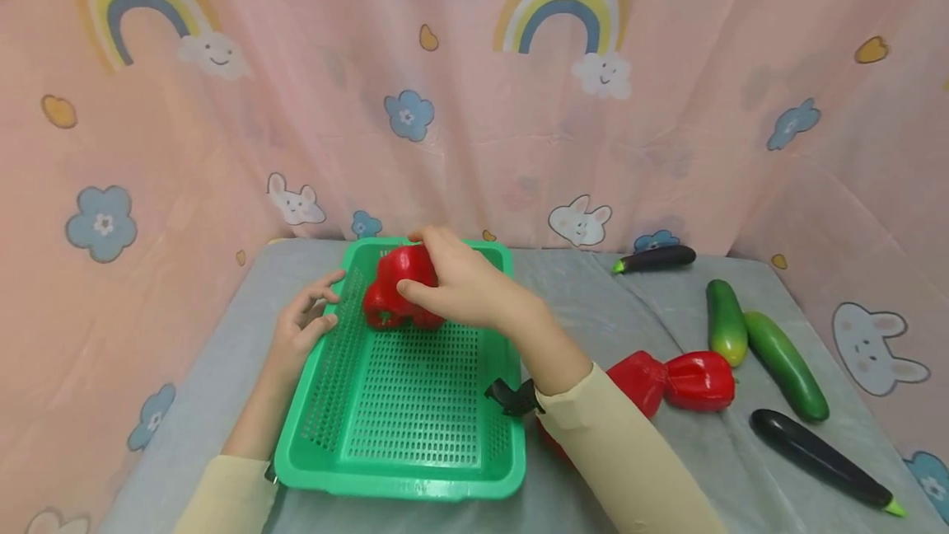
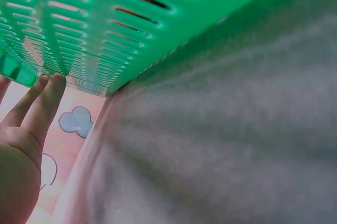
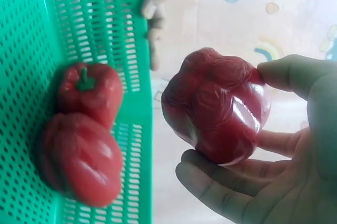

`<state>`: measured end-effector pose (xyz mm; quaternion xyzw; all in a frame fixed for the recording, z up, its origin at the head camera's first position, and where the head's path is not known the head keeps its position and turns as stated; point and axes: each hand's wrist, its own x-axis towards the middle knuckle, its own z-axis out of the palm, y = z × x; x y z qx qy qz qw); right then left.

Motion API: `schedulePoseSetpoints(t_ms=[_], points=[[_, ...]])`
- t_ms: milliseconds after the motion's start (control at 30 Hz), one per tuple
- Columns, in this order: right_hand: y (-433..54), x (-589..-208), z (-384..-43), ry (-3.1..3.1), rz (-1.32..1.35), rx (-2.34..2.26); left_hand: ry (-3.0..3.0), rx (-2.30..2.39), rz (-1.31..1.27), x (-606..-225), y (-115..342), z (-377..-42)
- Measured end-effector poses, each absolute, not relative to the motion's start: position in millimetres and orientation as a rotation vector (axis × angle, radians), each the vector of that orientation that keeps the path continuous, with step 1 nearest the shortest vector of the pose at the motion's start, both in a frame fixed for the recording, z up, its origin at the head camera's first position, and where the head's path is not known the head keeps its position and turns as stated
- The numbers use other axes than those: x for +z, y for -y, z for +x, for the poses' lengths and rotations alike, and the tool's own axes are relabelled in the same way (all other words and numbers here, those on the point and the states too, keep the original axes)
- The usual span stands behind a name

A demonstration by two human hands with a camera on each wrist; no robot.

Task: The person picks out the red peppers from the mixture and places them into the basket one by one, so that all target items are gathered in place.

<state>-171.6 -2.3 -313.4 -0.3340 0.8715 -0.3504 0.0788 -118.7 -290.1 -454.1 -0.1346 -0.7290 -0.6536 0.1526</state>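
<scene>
In the head view, the right hand [image 1: 467, 283] holds a red pepper [image 1: 413, 264] over the green basket [image 1: 400, 484], and the left hand [image 1: 300, 324] is loosely bent at its rim. On the worktop [image 1: 578, 303] lie more red peppers [image 1: 700, 381], 2 cucumbers [image 1: 786, 365] and 2 eggplants [image 1: 823, 456]

In the left wrist view, the fingertips [image 2: 55, 86] reach the basket, grasping nothing

In the right wrist view, the grip pinches 1 pepper; 2 basket peppers [image 3: 87, 158] already lie inside, so loading seems partly done
</scene>
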Motion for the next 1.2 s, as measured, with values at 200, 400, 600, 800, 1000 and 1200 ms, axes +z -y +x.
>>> schedulePoseSetpoints(t_ms=[200,400,600,800,1000,1200], points=[[24,-323,-167,-2.594,-0.996,-0.963,2.080,-1.878,-0.377,-456,291,-116],[39,-333,-164,-2.569,-1.023,-0.866,2.095,-1.866,-0.379,-457,290,-117],[50,-341,-160,-2.568,-1.022,-0.804,2.089,-1.867,-0.385,-457,290,-117],[57,-347,-159,-2.548,-1.012,-0.800,2.085,-1.886,-0.380,-456,290,-116],[59,-349,-156,-2.544,-0.981,-0.837,2.073,-1.911,-0.373,-455,290,-117],[57,-352,-158,-2.520,-0.959,-0.898,2.075,-1.908,-0.359,-453,289,-117]])
